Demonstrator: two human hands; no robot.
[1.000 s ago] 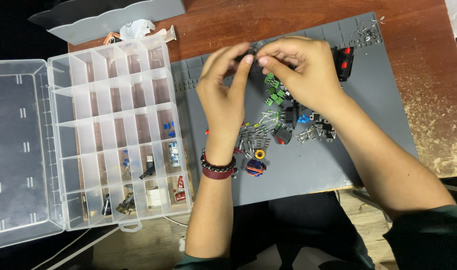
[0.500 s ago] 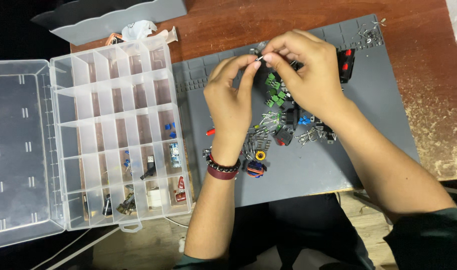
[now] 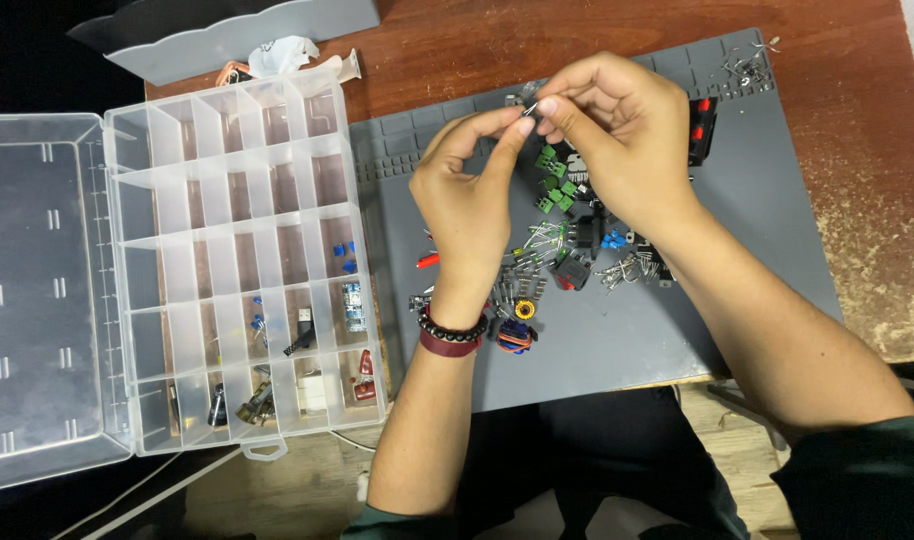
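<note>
My left hand (image 3: 472,200) and my right hand (image 3: 617,140) meet fingertip to fingertip above a grey work mat (image 3: 747,260). Together they pinch one tiny metal-legged electronic part (image 3: 530,107). Under the hands lies a heap of small components: green terminal blocks (image 3: 555,180), blue parts (image 3: 611,240), black chips (image 3: 573,272) and a yellow coil (image 3: 524,309). A beaded band and a red band circle my left wrist (image 3: 449,333).
A clear divided organiser box (image 3: 237,260) stands open left of the mat, its lid (image 3: 37,300) folded out; a few lower cells hold parts. A grey tray (image 3: 227,35) lies at the back. A black-and-red part (image 3: 701,130) sits by my right hand. Loose metal bits (image 3: 742,62) lie in the mat's far right corner.
Both hands have drawn closer together and the fingertips now pinch the small part between them. The heap and the box have not moved.
</note>
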